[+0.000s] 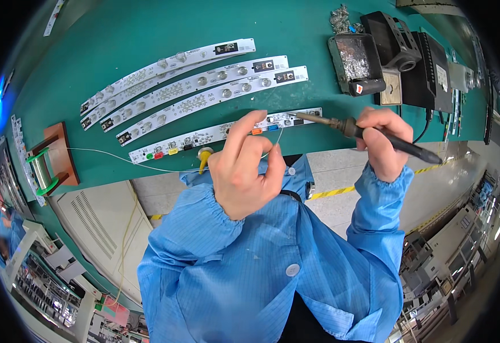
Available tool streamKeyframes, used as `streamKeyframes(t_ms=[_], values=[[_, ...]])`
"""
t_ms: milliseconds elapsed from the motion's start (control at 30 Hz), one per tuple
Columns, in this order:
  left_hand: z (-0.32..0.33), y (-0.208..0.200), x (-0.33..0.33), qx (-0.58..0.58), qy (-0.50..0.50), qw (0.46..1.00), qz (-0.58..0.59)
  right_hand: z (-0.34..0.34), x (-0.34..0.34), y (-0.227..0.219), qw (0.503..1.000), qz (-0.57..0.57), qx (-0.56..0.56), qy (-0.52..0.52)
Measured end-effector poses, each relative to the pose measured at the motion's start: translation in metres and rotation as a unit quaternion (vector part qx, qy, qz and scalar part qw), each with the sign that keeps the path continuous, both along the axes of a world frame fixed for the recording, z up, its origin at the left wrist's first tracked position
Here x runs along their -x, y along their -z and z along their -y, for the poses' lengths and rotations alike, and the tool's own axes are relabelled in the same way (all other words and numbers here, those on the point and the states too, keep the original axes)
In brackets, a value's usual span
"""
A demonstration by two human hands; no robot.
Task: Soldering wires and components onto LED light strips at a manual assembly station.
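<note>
My right hand [385, 143] is wrapped round the black handle of a soldering iron [401, 146], whose tip meets the right part of a narrow white circuit board [204, 136] near the table's front edge. Small green, red, yellow, black, orange and blue parts line this board's near edge. My left hand [244, 166] is closed in a pinch on thin solder wire [280, 137], and its end rises from the thumb to the board close to the iron tip. The left index finger reaches over the board. Beside that hand sits a small yellow cone-shaped piece [204, 157].
Several curved white boards [204, 103] lie farther back on the green table [296, 34]. At the left, a solder spool [43, 171] hangs on a brown stand [61, 154]. A black solder-flecked tray [356, 63], a black iron holder [393, 43] and a black box [433, 74] fill the back right.
</note>
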State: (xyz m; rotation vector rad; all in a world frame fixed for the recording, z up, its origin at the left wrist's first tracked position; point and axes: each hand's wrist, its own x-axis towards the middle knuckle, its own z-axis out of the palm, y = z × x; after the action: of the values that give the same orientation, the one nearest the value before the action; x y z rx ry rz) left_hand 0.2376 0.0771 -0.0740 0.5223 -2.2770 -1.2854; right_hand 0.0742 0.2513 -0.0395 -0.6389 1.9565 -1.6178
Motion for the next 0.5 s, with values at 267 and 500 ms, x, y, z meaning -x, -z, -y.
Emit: streamKeyframes(t_ms=[267,500], values=[[0.002,0.008,0.005,0.008,0.003,1.000,0.029,0.012,0.011,0.003,0.998,0.020,-0.051,-0.030],[0.002,0.009,0.007,0.017,0.006,1.000,0.019,0.011,0.020,0.005,0.996,0.066,-0.055,-0.022]])
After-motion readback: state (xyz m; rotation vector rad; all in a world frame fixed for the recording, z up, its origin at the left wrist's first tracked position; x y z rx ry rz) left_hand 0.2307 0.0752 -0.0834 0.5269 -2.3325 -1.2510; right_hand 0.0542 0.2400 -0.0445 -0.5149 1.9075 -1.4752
